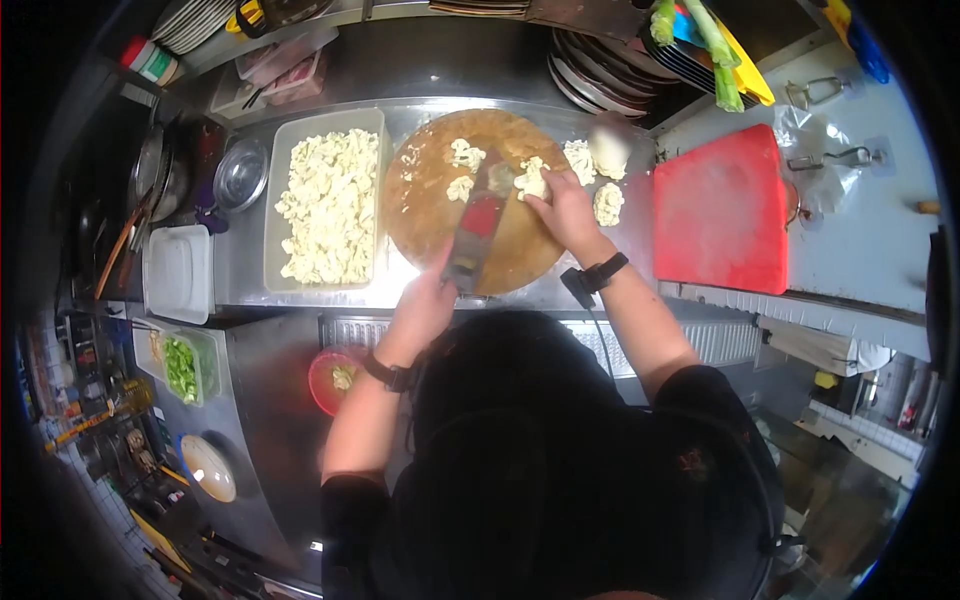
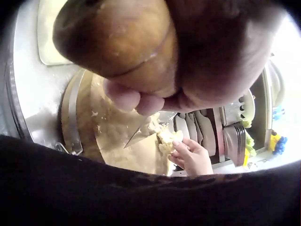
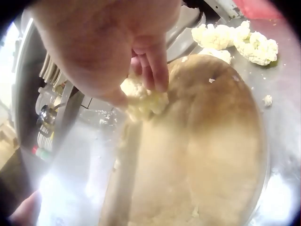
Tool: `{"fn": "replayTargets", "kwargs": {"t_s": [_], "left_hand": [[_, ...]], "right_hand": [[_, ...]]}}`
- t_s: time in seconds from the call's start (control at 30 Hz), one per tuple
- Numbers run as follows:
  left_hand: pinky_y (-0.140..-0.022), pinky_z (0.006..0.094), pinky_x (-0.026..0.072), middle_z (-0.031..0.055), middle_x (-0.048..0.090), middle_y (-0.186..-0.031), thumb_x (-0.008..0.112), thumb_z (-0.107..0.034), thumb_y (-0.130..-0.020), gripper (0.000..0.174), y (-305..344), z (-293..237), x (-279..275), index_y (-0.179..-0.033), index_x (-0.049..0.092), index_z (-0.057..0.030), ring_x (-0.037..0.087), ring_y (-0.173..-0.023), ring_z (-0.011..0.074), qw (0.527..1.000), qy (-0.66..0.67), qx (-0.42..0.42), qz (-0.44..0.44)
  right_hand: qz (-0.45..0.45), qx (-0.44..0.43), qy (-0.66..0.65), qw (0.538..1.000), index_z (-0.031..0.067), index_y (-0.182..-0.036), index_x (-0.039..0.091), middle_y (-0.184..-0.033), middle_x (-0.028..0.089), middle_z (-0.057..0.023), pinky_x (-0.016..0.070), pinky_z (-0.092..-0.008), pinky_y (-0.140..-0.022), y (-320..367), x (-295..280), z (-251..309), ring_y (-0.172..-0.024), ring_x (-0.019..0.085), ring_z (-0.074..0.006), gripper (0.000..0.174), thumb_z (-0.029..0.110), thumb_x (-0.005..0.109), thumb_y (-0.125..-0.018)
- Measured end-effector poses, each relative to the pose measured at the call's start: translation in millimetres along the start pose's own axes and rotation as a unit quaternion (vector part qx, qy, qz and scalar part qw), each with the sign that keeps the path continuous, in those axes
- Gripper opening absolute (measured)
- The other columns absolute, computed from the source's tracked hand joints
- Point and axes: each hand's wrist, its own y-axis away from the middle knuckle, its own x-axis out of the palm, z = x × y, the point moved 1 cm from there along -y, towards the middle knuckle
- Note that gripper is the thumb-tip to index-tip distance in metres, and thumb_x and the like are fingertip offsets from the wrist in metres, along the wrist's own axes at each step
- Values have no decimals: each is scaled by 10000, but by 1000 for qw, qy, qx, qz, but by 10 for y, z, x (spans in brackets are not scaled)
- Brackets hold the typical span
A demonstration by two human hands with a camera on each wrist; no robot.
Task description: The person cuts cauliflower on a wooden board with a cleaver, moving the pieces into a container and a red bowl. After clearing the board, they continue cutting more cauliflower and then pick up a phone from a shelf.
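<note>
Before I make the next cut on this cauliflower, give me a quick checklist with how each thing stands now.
1. Knife grip: left hand wrapped round the brown wooden handle of the broad metal knife. Ok.
2. Cauliflower held: right hand pinches the pale, knobbly floret. Ok.
3. Hand clear of knife: the head view shows a gap between right hand and blade. Ok.
4. Edge lined up with the floret: blade blurred. Cannot tell.
5. Round wooden chopping board clear of other pieces: two small cream-coloured florets lie left of the blade. Not ok.
</note>
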Motion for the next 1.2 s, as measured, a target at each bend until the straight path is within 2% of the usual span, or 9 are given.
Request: {"fn": "replayTargets", "kwargs": {"t_s": [0.1,0.17,0.2,0.3,0.37,0.47,0.67,0.87,1.2], "left_hand": [[-715,370,542,271,708,-856,600,-51,-980,735,-48,-4,68,-1649,354,-231,670,-661,268,995,43,76,-41],[-913,516,528,357,662,-1174,536,-76,-991,683,-12,-244,-52,-1639,336,-152,668,-1050,505,999,20,-9,38],[-913,516,528,357,662,-1174,536,-76,-991,683,-17,-263,-56,-1639,336,-152,668,-1050,505,999,21,-11,41],[-874,522,536,331,693,-1065,519,-65,-994,686,-40,-226,0,-1645,316,-137,686,-967,498,999,-2,-3,51],[-723,515,562,305,698,-855,584,-44,-967,741,-86,-122,93,-1649,319,-160,700,-765,453,991,-87,97,-18],[-707,560,550,311,675,-804,572,-31,-957,750,-181,-265,199,-1647,293,-121,690,-761,466,985,-155,69,23],[-719,559,549,325,676,-833,589,-32,-941,771,-267,-307,199,-1649,296,-123,680,-778,492,987,-149,60,33],[-728,543,545,312,692,-873,571,-1,-942,770,-106,-104,100,-1650,306,-147,687,-822,496,992,-108,62,-5],[-731,459,552,276,674,-817,607,-15,-972,731,311,-18,-184,-1642,360,-172,696,-776,442,989,-78,79,-93]], "right_hand": [[-42,-51,37,997,-48,-1248,682,-1048,671,-195,580,-418,-777,-13,42,-43,-800,700,-309,511,234,859,-859],[-20,-24,25,999,-44,-1245,680,-1092,674,-222,572,-448,-838,-19,26,-9,-921,684,-366,502,233,847,-861],[1,3,12,1000,-41,-1243,679,-1135,677,-249,563,-477,-900,-16,18,8,-1042,668,-424,492,231,835,-863],[10,17,6,1000,-42,-1234,681,-1113,678,-240,560,-482,-883,-22,11,39,-1020,674,-417,486,225,837,-859],[4,13,15,1000,-44,-1227,680,-1103,675,-236,565,-478,-868,-14,62,-13,-1008,677,-412,482,225,837,-859],[5,22,13,1000,-47,-1216,676,-1089,668,-230,576,-467,-831,11,27,17,-962,689,-395,474,221,837,-860],[-36,4,17,999,-53,-1218,658,-1112,654,-230,593,-453,-783,58,7,8,-823,715,-356,473,192,836,-855],[2,46,6,999,-40,-1252,655,-1134,648,-235,589,-465,-834,61,-134,30,-950,700,-388,513,218,834,-846],[-76,-114,79,987,21,-1157,721,-1105,673,-167,479,-457,-1038,-271,-88,246,-1160,589,-369,427,245,829,-811]]}}
